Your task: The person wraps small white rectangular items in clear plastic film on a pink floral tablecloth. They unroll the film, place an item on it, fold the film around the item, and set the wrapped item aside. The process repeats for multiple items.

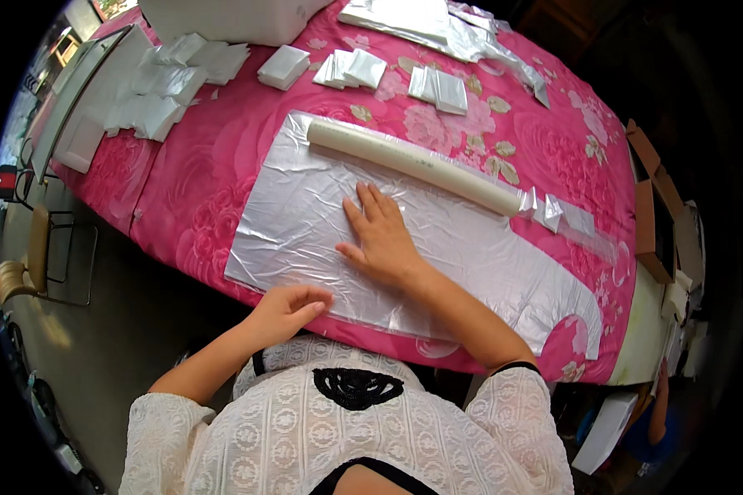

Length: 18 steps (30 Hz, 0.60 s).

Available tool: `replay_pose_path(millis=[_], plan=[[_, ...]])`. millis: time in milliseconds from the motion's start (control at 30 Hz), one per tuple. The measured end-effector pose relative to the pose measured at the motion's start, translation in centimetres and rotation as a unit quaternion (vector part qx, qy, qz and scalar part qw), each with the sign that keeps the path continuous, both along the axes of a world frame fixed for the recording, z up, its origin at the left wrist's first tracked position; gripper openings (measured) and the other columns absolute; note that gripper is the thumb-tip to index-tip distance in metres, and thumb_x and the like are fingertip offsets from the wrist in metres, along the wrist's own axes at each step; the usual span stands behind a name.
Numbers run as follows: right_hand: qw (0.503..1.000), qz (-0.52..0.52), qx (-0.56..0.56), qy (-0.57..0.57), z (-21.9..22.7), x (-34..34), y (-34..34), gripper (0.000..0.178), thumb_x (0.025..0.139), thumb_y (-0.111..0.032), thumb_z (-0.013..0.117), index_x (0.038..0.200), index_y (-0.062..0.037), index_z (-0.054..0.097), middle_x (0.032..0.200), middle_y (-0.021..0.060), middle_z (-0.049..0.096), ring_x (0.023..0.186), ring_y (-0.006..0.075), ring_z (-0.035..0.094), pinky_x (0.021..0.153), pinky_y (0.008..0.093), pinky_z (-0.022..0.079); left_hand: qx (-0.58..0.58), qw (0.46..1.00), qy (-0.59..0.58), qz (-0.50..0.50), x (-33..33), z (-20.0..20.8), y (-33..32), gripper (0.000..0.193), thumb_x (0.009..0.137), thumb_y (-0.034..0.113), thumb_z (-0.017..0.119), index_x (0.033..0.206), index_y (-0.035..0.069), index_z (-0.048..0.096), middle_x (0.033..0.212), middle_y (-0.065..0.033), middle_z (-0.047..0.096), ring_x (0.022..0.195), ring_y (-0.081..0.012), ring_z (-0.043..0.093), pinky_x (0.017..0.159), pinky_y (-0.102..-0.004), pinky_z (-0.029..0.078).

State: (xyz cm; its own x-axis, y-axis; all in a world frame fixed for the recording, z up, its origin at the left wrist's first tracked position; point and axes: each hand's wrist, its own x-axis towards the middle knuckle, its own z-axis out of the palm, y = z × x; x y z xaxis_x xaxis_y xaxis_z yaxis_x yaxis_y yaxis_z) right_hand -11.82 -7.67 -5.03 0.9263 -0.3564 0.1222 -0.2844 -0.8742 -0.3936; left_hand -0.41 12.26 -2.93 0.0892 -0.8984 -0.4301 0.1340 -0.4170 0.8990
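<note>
Silver sheet (pixel 305 223) on the tabletop (pixel 194 227), right hand (pixel 378 233) palm-down on it, fingers slightly spread
Left hand (pixel 299 304) is half curled, thumb and fingers apart; can't tell if it's touching the near edge. White box (pixel 223 18) up top is cut off. I count one pale tube (pixel 413 167) along the sheet's far side, three small packet bundles (pixel 284 66) past that, pink cloth (pixel 326 103) between.

Silvery sheet (pixel 305 214); off-wht tube (pixel 413 167); hot-pink cloth (pixel 194 214) w/ lt-pink flwrs (pixel 431 125); wht top (pixel 305 437), blk motif (pixel 357 386).
</note>
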Motion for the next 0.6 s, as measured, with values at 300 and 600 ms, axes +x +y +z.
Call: replay_pose_path(millis=[300, 600], plan=[[0.969, 0.134, 0.206, -0.017, 0.7, 3.8, 11.5, 0.055, 0.089, -0.039, 0.046, 0.129, -0.002, 0.042, 0.139, 0.0238, 0.027, 0.134, 0.0393, 0.015, 0.108, 0.0508, 0.011, 0.024, 0.972, -0.056, 0.228, 0.7, -1.7, 4.5, 0.019, 0.078, 0.006, 0.063, 0.095, -0.003, 0.061, 0.088, -0.01, 0.066, 0.078, -0.0172, 0.064, 0.067, -0.0269, 0.05], [0.981, 0.098, 0.115, -0.121, 5.5, 0.7, -1.3, 0.008, 0.075, -0.011, 0.068, 0.081, -0.0061, 0.066, 0.082, 0.004, 0.06, 0.089, 0.0228, 0.056, 0.09, 0.0397, 0.04, -0.204, 0.906, -0.36, 0.092, 3.5, 4.2, -3.5, 0.027, 0.072, 0.004, 0.067, 0.099, 0.003, 0.061, 0.094, -0.0112, 0.062, 0.088, -0.0205, 0.06, 0.074, -0.0299, 0.048]])
